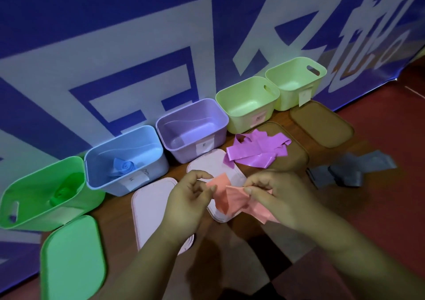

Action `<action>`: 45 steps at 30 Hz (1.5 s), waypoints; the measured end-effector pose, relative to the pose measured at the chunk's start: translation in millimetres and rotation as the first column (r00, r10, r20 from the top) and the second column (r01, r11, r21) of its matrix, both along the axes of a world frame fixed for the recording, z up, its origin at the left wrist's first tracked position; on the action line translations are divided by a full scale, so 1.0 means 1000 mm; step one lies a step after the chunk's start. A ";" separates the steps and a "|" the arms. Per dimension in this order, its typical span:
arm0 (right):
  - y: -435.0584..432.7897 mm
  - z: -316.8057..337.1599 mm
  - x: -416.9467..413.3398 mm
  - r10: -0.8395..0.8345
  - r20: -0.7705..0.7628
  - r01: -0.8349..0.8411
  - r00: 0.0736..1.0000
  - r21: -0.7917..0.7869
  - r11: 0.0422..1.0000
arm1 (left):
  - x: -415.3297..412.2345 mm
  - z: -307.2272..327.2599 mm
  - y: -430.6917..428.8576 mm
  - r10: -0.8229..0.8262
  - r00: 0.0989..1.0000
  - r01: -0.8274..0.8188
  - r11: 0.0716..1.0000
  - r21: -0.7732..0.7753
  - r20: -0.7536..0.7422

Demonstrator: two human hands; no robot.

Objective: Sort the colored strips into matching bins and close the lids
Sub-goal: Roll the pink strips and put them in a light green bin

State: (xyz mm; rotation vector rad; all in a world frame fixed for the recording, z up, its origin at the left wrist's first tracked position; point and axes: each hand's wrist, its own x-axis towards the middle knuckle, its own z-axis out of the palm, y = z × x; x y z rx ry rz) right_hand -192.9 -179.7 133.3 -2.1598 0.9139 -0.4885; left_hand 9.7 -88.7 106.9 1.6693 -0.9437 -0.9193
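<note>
Both hands meet low over the brown tabletop (253, 235): the left hand (188, 198) pinches one edge of a salmon-pink strip (232, 199) between thumb and fingers, and the right hand (276, 196) grips its other end, the band hanging crumpled between them. Under the strip lie two pale pink lids (151, 210), flat on the wood, the further one partly hidden by the hands. Along the back of the table five open bins stand in a row against a blue banner with large white characters (138, 46). From the left there is a bright green bin (43, 194), tilted, with a rolled green strip (61, 195) inside; a light blue bin (125, 161) holding a rolled blue strip (125, 166); a lilac bin (192, 129); and two pale yellow-green bins (248, 102), the far one just beside its neighbour. Small paper labels are stuck on the bin fronts, too blurred to read. A bright green lid (72, 256) lies flat in front of the green bin. A loose magenta strip (257, 149) sprawls over a brown lid (292, 152), with another brown lid (322, 125) further right, and a grey strip (349, 168) lies crumpled near the table's right edge. Beyond that edge is dark red floor (395, 138).
</note>
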 end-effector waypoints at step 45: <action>0.003 -0.225 -0.054 -0.165 -0.436 0.160 0.885 -0.049 0.986 | -0.030 -0.090 0.000 -0.251 0.911 0.150 0.941 0.305 0.326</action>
